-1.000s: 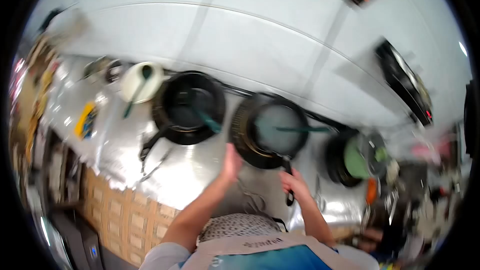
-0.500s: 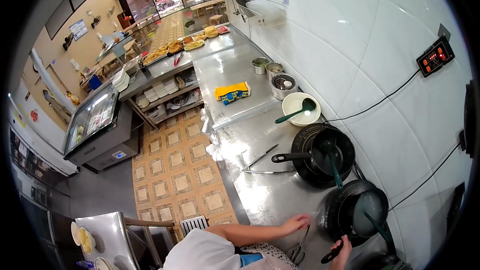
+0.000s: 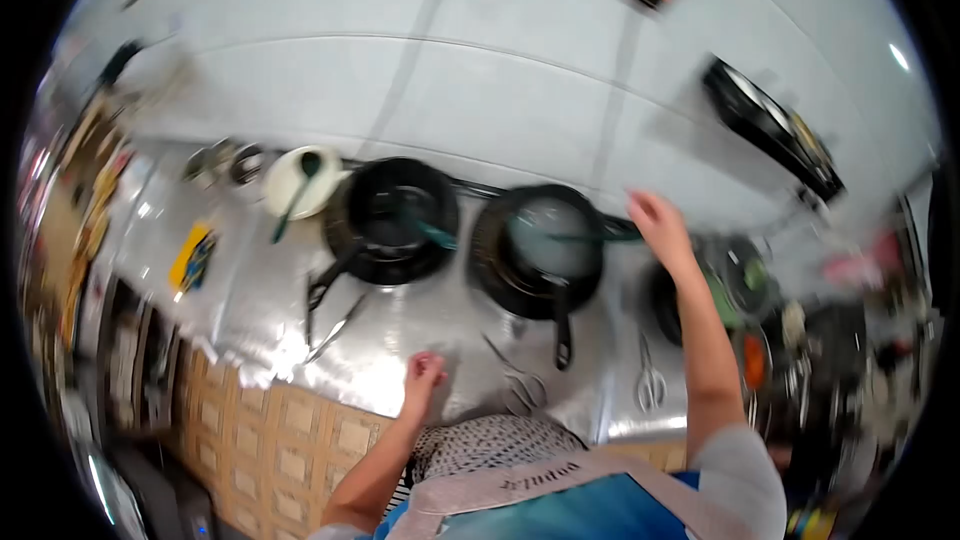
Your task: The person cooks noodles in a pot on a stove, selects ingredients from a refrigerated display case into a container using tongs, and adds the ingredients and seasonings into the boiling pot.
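Toward three o'clock, the right hand (image 3: pixel 658 225) nears the green utensil (image 3: pixel 600 236), grip unclear; the left hand (image 3: pixel 425 371) hovers half-open at seven, while the central pan (image 3: pixel 561 320) points its handle to six, likely for easy grasping.

- We see a black frying pan (image 3: pixel 590 280) sitting level on a dark round base (image 3: pixel 487 260), its straight handle pointing toward us, with cloudy, whitish contents (image 3: pixel 540 255) inside.
- We see a dark green utensil (image 3: pixel 592 236) leaning in that pan, its handle sticking out over the right rim; blur hides its head.
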`<state>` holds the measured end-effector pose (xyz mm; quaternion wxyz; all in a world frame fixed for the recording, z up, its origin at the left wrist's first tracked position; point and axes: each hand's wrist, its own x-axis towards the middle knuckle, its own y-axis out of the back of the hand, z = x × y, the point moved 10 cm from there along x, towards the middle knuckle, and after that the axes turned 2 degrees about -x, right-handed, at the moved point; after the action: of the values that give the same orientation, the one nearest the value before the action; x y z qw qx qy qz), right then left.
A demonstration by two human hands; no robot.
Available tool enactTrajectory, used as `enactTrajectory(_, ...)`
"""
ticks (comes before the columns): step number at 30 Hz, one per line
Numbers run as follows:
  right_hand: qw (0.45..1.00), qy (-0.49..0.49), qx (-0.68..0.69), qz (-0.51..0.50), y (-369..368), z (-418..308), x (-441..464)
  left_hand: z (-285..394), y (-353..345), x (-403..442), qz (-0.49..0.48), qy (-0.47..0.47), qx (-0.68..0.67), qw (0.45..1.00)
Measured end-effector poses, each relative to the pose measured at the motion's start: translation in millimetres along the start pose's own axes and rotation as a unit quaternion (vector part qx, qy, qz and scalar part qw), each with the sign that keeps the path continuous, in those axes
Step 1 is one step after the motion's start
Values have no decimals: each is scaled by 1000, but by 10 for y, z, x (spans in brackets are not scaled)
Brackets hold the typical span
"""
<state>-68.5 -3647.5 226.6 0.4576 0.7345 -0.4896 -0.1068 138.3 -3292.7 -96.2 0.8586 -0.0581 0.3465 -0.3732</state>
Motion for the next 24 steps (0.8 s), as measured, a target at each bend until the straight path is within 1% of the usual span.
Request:
enactTrajectory(1,997,71,28,30,115,-154,136,78,-37,-18,-1,-16,1,1000)
enactTrajectory(2,995,93,3,30,186,-257,291,108,-104,-23,-11,-18,3,1000)
enactTrajectory(4,986,134,-79,61,348,-466,507,104,-133,-9,-26,-36,0,999)
enactTrajectory(5,985,130,-81,82,436,-500,580,13,-92,42,-29,-45,11,999)
enactTrajectory(6,982,130,-84,105,538,-533,689,-19,-105,42,-69,-74,6,995)
enactTrajectory(8,969,118,-187,114,706,-644,1029,-127,-45,55,-66,-45,7,997)
enactTrajectory(11,943,65,-305,115,1001,-896,1355,-232,-11,67,-83,-40,0,996)
enactTrajectory(12,943,51,-307,119,1074,-957,1438,-303,46,132,-88,-45,-5,995)
enactTrajectory(14,942,24,-310,123,1205,-1057,1592,-220,44,164,-91,-80,50,991)
enactTrajectory(15,940,32,-313,135,1272,-1120,1666,-203,77,187,-90,-96,77,988)
enactTrajectory(16,937,40,-315,146,1330,-1165,1735,-224,88,287,-124,-124,111,978)
enactTrajectory(17,934,48,-318,155,1372,-1204,1791,-348,225,340,-111,-112,101,982)
enactTrajectory(18,933,30,-323,155,1428,-1273,1806,-336,235,320,-97,-95,89,987)
enactTrajectory(21,933,15,-324,155,1505,-1254,1980,-286,259,206,-71,-60,70,993)
enactTrajectory(22,928,14,-329,174,1531,-1212,2055,-259,236,178,-65,-52,66,994)
enactTrajectory(24,927,21,-334,169,1530,-1203,2123,-227,196,140,-62,-39,63,995)
